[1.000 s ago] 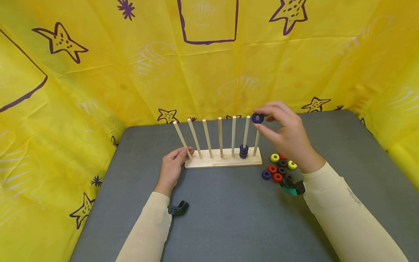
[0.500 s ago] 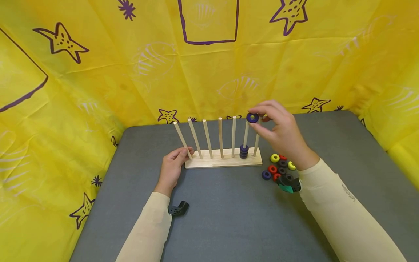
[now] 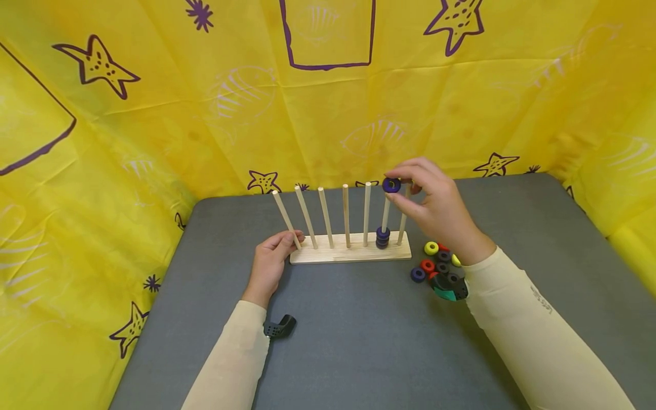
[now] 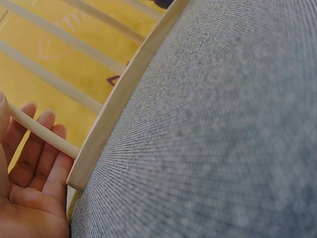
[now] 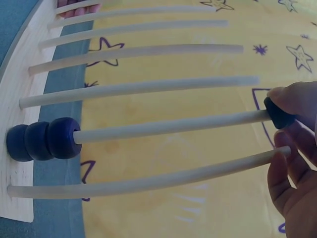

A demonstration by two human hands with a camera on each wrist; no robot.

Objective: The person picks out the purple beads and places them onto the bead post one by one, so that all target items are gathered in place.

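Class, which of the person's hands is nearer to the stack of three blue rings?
Right. The right hand is above the stack, pinching another ring at the top of the stack's peg; the left hand is at the leftmost peg.

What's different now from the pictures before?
The right hand moved left, carrying its pinched round dark blue ring to the tip of the thin pale wooden peg that bears three stacked dark blue rings. Nothing was newly gripped or let go. The left hand stayed holding the leftmost wooden peg, and those rings stayed put.
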